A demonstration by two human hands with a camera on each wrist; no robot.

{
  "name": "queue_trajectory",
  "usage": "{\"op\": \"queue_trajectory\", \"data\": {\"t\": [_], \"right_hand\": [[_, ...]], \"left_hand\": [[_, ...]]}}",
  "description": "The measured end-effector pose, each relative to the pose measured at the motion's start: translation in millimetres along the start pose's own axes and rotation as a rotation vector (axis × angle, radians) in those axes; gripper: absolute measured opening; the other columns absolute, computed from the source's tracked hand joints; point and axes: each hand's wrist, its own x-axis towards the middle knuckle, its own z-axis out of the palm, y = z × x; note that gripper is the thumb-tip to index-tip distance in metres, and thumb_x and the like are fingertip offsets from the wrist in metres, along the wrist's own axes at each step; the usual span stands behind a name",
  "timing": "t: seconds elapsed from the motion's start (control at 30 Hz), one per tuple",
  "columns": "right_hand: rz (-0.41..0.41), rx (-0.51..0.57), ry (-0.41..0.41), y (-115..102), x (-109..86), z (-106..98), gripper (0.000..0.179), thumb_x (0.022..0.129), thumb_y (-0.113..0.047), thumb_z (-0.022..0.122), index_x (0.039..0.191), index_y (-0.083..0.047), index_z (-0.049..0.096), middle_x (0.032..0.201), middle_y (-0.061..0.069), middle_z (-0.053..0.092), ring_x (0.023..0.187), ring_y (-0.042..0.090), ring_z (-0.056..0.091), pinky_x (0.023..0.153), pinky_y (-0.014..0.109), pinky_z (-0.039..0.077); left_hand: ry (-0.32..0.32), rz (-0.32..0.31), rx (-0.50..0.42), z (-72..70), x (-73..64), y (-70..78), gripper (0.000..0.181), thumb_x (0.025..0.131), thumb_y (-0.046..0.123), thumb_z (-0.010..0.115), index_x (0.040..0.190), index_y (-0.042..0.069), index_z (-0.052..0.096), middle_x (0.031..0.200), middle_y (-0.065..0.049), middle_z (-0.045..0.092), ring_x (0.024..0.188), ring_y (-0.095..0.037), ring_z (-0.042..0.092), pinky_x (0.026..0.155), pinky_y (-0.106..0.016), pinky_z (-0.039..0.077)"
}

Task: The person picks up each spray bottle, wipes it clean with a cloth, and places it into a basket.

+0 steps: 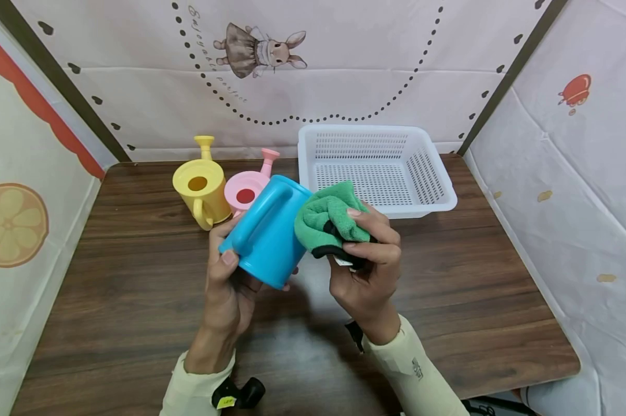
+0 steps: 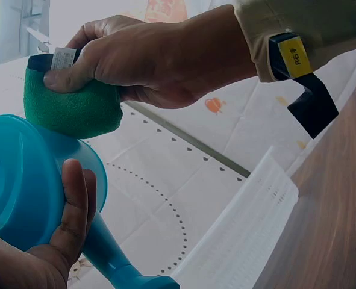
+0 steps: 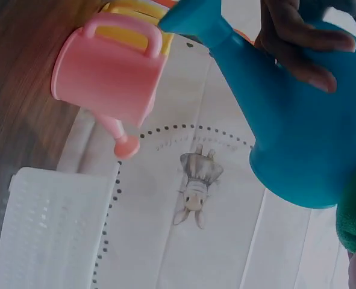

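Observation:
My left hand (image 1: 223, 297) holds a blue watering can (image 1: 276, 237), which is tilted above the table with its handle toward the upper left. In the left wrist view, fingers (image 2: 74, 201) lie against the can's side beside the spout (image 2: 108, 250). My right hand (image 1: 367, 283) pinches a bunched green cloth (image 1: 323, 216) with a black edge and a small white tag. The cloth is right at the can's rim in the head view. Part of the left hand is hidden behind the can.
A yellow watering can (image 1: 202, 190) and a pink watering can (image 1: 240, 190) stand at the table's back left. At the back, to the right, sits a white perforated basket (image 1: 440, 199). Patterned white sheets (image 1: 344, 92) wall in the brown table (image 1: 474, 300).

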Motion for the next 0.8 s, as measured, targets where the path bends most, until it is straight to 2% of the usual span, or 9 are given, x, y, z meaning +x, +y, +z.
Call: {"op": "queue_trajectory", "data": {"t": [0.1, 0.2, 0.33, 0.4, 0.5, 0.6, 0.67, 0.73, 0.8], "right_hand": [[-0.005, 0.023, 0.012, -2, -1.4, 3, 0.025, 0.093, 0.015, 0.074, 0.1, 0.007, 0.052, 0.13, 0.026, 0.068, 0.134, 0.038, 0.071, 0.116, 0.053, 0.06], [-0.047, 0.114, -0.013, -6, -9.3, 8, 0.02, 0.088, 0.016, 0.068, 0.099, 0.007, 0.053, 0.137, 0.023, 0.069, 0.132, 0.042, 0.07, 0.115, 0.054, 0.061], [-0.119, 0.165, -0.088, -13, -23.0, 11, 0.008, 0.097, 0.005, 0.061, 0.1, 0.005, 0.053, 0.141, 0.025, 0.067, 0.132, 0.049, 0.068, 0.111, 0.056, 0.063], [-0.14, 0.165, -0.107, -14, -27.7, 11, 0.013, 0.105, -0.004, 0.063, 0.101, 0.004, 0.053, 0.142, 0.026, 0.067, 0.131, 0.051, 0.068, 0.11, 0.057, 0.063], [-0.141, 0.183, -0.102, -12, -30.6, 11, 0.017, 0.107, -0.007, 0.065, 0.102, 0.003, 0.053, 0.143, 0.026, 0.066, 0.13, 0.052, 0.068, 0.109, 0.059, 0.063], [-0.154, 0.211, -0.091, -8, -28.9, 13, 0.016, 0.105, -0.005, 0.066, 0.102, 0.004, 0.053, 0.143, 0.027, 0.067, 0.13, 0.053, 0.068, 0.107, 0.06, 0.064], [-0.156, 0.211, -0.081, -5, -26.0, 12, 0.015, 0.103, -0.002, 0.067, 0.101, 0.005, 0.053, 0.142, 0.027, 0.068, 0.129, 0.052, 0.068, 0.108, 0.06, 0.064], [-0.139, 0.18, -0.06, -1, -20.7, 10, 0.017, 0.101, 0.002, 0.07, 0.1, 0.006, 0.053, 0.139, 0.026, 0.069, 0.128, 0.05, 0.07, 0.109, 0.058, 0.063], [-0.096, 0.144, -0.028, 2, -14.2, 8, 0.021, 0.099, 0.005, 0.074, 0.1, 0.007, 0.053, 0.137, 0.025, 0.069, 0.128, 0.047, 0.071, 0.111, 0.056, 0.062]], "left_hand": [[0.022, 0.004, -0.008, 0.7, 0.2, -1.6, 0.066, 0.108, 0.049, 0.058, 0.163, 0.023, 0.033, 0.158, -0.017, 0.043, 0.114, -0.028, 0.078, 0.08, -0.041, 0.072], [0.05, 0.03, -0.036, 1.7, 0.5, -4.7, 0.065, 0.109, 0.049, 0.06, 0.163, 0.022, 0.035, 0.159, -0.018, 0.044, 0.122, -0.025, 0.073, 0.09, -0.038, 0.071], [0.085, 0.084, -0.064, 3.0, 2.3, -9.5, 0.065, 0.108, 0.047, 0.063, 0.162, 0.02, 0.038, 0.161, -0.017, 0.045, 0.132, -0.026, 0.067, 0.102, -0.035, 0.067], [0.079, 0.108, -0.072, 2.6, 3.3, -11.6, 0.068, 0.106, 0.048, 0.066, 0.161, 0.019, 0.039, 0.162, -0.017, 0.044, 0.137, -0.029, 0.062, 0.107, -0.034, 0.065], [0.051, 0.138, -0.075, 0.5, 3.7, -14.8, 0.075, 0.102, 0.05, 0.075, 0.16, 0.019, 0.039, 0.163, -0.016, 0.042, 0.144, -0.032, 0.054, 0.112, -0.034, 0.063], [0.053, 0.137, -0.081, 0.4, 3.1, -15.9, 0.071, 0.099, 0.04, 0.079, 0.155, 0.019, 0.041, 0.162, -0.015, 0.043, 0.144, -0.034, 0.052, 0.111, -0.035, 0.063], [0.076, 0.117, -0.078, 2.0, 2.5, -15.1, 0.066, 0.098, 0.032, 0.074, 0.154, 0.021, 0.042, 0.161, -0.014, 0.045, 0.143, -0.033, 0.054, 0.107, -0.034, 0.065], [0.092, 0.087, -0.091, 3.9, 1.4, -13.7, 0.066, 0.097, 0.03, 0.069, 0.156, 0.023, 0.041, 0.161, -0.014, 0.045, 0.138, -0.031, 0.059, 0.098, -0.034, 0.069], [0.085, 0.058, -0.114, 5.3, 0.3, -12.2, 0.07, 0.099, 0.033, 0.069, 0.16, 0.026, 0.038, 0.16, -0.015, 0.044, 0.129, -0.029, 0.067, 0.086, -0.036, 0.071]]}}
